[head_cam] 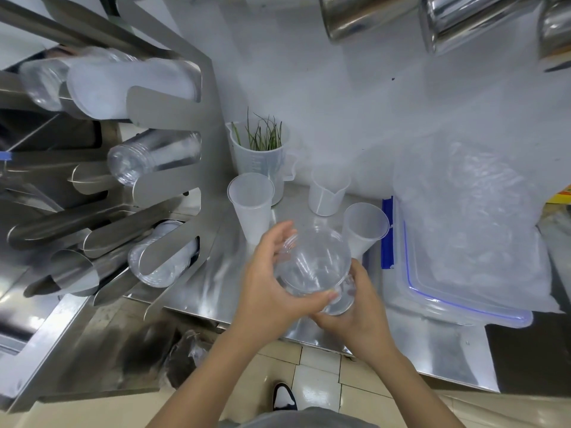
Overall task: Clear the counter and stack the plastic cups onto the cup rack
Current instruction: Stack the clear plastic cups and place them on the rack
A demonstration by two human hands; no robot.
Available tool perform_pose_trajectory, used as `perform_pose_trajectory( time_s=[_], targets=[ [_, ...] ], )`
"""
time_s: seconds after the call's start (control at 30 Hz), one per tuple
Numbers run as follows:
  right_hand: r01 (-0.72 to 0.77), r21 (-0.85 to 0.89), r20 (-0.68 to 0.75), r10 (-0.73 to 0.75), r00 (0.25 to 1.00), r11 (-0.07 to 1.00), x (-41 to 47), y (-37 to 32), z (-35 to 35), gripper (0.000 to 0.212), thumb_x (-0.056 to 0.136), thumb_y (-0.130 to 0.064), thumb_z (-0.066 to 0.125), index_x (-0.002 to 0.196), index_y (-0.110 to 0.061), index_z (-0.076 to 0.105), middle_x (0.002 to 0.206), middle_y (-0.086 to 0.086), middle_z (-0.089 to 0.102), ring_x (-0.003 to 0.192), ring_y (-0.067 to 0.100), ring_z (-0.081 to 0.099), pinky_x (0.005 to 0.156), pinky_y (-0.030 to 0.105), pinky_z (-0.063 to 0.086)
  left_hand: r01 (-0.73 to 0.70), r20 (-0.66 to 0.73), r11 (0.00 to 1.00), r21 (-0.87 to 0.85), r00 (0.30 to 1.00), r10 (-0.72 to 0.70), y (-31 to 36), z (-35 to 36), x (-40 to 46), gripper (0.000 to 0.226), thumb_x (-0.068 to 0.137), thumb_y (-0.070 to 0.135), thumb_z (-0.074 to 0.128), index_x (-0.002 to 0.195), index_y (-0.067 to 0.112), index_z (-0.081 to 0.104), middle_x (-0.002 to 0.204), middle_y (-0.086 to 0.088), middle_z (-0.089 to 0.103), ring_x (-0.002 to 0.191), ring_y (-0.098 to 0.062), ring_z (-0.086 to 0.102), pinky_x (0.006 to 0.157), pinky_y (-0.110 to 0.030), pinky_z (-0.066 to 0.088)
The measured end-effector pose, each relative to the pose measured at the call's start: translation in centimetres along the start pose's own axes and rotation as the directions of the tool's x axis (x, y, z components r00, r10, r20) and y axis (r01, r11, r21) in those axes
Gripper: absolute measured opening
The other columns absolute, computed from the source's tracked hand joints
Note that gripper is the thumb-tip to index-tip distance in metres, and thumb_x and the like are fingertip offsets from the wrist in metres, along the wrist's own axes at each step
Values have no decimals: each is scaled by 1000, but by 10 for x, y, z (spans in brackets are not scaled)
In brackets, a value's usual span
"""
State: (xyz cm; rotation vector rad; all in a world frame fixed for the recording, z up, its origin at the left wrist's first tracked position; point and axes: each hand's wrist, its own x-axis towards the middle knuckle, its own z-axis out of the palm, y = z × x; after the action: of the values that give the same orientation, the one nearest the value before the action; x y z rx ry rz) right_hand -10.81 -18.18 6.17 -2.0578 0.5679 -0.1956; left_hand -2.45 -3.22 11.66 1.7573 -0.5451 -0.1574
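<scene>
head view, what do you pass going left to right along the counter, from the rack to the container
cup rack → frosted cup → clear cup held in both hands → second frosted cup → lidded plastic container

Cup rack (pixel 173 168) sits left on the counter (pixel 222 273), jug (pixel 262 156) behind three loose cups (pixel 250 205), lidded container (pixel 457 273) off to the right.

Clear cup (pixel 313 267) at centre; frosted white cups (pixel 251 205); green stalks (pixel 262 135) in translucent jug; blue-trimmed box (pixel 457 301) at right; silver rack (pixel 173 168) and desk (pixel 222 273).
</scene>
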Motion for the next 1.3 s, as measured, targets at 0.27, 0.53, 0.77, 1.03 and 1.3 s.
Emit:
perform_pose_trajectory(
  time_s=[0.27,0.53,0.77,1.03,1.3],
  targets=[
    [20,16,13,-21,1000,1000,1,-2,2,106,47,-46,87,139,-37,34,129,-19,57,112,4,60,88,35,57,63,37,995,80,997,-66,-20,7,-5,104,50,40,97,139,40,43,131,24,55,126,-3,53,92,-6,43],
    [186,172,26,-193,981,967,0,-16,-11,96,58,-30,88,133,-50,32,126,-43,47,116,-13,52,85,1,42,122,57,992,44,991,-125,-22,6,-4,104,46,43,97,136,47,44,132,19,58,127,-4,53,95,-9,42],
    [150,310,82,-183,980,939,1,-25,-28,101,53,-41,93,138,-41,38,127,-22,62,122,2,58,99,13,43,290,171,936,-200,951,-258,-15,-9,2,99,49,30,96,136,36,50,129,3,69,128,-8,58,116,-38,38],
    [-195,725,320,-72,945,660,6,-34,-27,87,60,-48,90,128,-6,55,113,12,74,103,26,71,86,34,57,432,282,818,-379,896,-343,-2,-19,2,92,57,24,88,140,28,49,128,-3,72,124,-28,64,95,-35,55],
    [-655,726,683,-107,722,209,-5,-49,-2,93,77,-65,69,141,-1,48,122,25,64,106,40,62,89,47,52,551,417,676,-489,829,-373,10,-32,-4,89,60,64,82,133,21,59,131,-3,69,88,-39,42,51,-25,44]
  ],
)
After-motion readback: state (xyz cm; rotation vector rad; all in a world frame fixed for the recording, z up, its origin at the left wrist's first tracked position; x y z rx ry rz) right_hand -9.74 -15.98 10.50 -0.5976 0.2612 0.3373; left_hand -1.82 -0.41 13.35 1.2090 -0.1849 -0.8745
